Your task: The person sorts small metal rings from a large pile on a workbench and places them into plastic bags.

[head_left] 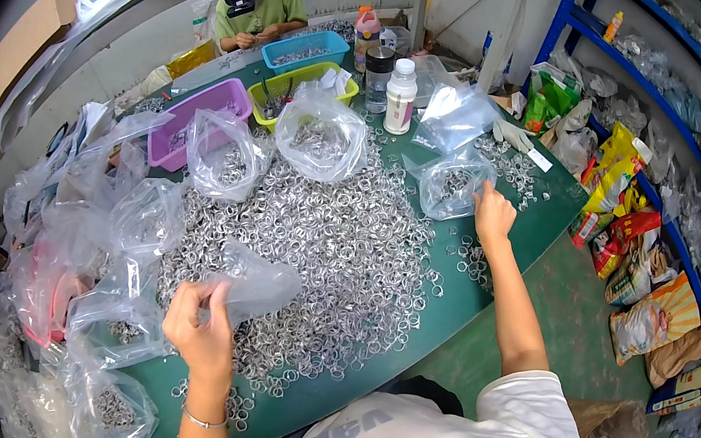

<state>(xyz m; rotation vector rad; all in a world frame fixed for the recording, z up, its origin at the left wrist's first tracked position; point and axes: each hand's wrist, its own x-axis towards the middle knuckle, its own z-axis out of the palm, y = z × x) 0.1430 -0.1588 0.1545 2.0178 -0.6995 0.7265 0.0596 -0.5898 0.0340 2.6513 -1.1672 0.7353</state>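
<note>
A wide heap of silver metal rings [329, 258] covers the middle of the green table [299, 417]. My left hand [198, 325] grips a clear plastic bag [255, 280] by its edge, above the heap's left side; whether anything is inside I cannot tell. At the right, my right hand [492, 214] is closed at the rim of an open clear bag [457, 183] with rings in it; the fingertips are partly hidden. Two more open bags with rings, a left one [225, 158] and a right one [320, 137], stand at the heap's far edge.
Purple [196, 124], yellow-green [302, 90] and blue bins [304, 50] stand behind the heap, beside a white bottle [400, 98]. Plastic bags [115, 309] crowd the left. A blue shelf rack [658, 155] is at right. Across the table sits another person [279, 12].
</note>
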